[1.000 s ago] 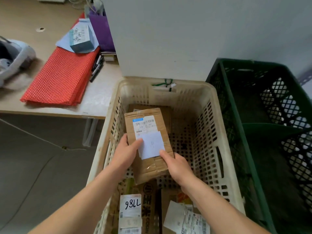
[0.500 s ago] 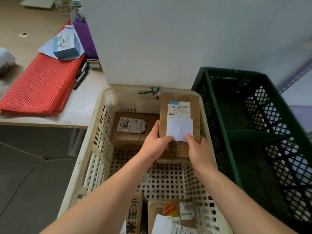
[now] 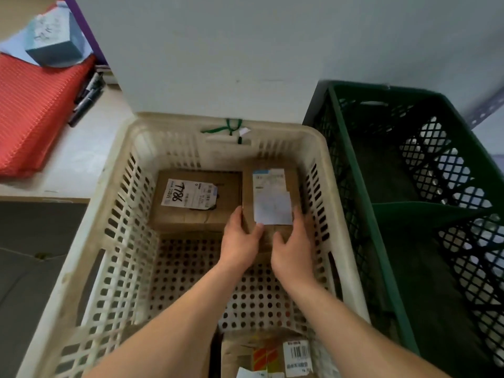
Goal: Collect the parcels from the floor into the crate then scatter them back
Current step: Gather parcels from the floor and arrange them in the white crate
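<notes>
A cream perforated crate (image 3: 90, 241) fills the middle of the view. At its far right corner lies a brown cardboard parcel (image 3: 272, 184) with white labels. My left hand (image 3: 240, 241) grips its near left edge, thumb on the label, and my right hand (image 3: 294, 246) holds its near right edge. Beside it on the left lies another brown parcel (image 3: 196, 203) with a label marked 7786. A third parcel (image 3: 261, 353) with a barcode and orange sticker lies at the crate's near end, partly under my arms.
A green lattice crate (image 3: 409, 203) stands right of the cream one. A table (image 3: 81, 159) on the left carries red mesh mats (image 3: 35, 110), pens and a small blue box (image 3: 54, 42). A white wall rises behind the crates. Grey floor (image 3: 32, 268) lies lower left.
Both hands carried the labelled parcel from the crate's middle to its far right corner and lowered it next to the 7786 parcel. The view tilted down and nearer.
</notes>
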The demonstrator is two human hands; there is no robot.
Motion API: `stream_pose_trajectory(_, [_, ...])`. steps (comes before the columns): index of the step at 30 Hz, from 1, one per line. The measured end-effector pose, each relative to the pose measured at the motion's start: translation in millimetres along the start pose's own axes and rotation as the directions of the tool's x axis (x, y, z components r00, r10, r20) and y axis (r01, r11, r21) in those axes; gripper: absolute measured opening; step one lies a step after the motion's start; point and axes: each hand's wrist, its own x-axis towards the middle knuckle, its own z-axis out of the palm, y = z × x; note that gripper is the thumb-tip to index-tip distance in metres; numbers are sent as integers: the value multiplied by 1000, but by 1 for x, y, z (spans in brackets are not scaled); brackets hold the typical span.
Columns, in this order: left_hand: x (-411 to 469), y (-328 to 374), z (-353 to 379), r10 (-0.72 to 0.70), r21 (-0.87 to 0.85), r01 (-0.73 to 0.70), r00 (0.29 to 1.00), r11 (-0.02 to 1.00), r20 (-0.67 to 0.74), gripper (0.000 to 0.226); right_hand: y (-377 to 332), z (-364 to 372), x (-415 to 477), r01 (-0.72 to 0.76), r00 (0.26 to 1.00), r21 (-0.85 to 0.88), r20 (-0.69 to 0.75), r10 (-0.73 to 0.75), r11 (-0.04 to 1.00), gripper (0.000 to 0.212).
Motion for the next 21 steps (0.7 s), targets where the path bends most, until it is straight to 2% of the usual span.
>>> stream_pose_trajectory(3, [-1, -5, 11, 19, 147, -30, 997, 989, 78, 67, 13, 16, -1, -1, 996, -233, 88, 22, 972, 70])
stream_pose_trajectory(8, [2, -14, 15, 127, 254, -143, 989, 957, 79, 63, 22, 24, 12, 7, 992, -318, 122, 34, 948, 63])
stream_pose_trajectory(12, [-6, -24, 18, 161, 250, -178, 983, 952, 86, 56, 27, 22, 11, 8, 994, -291, 108, 25, 957, 63])
stream_pose_trajectory(16, [0, -25, 17, 165, 258, -201, 974, 945, 158, 66, 31, 18, 13, 4, 992, -272, 126, 32, 962, 65])
stream_pose_trajectory(21, [6, -22, 15, 144, 315, -187, 978, 930, 152, 79, 31, 12, 9, 9, 989, -194, 147, 20, 981, 67])
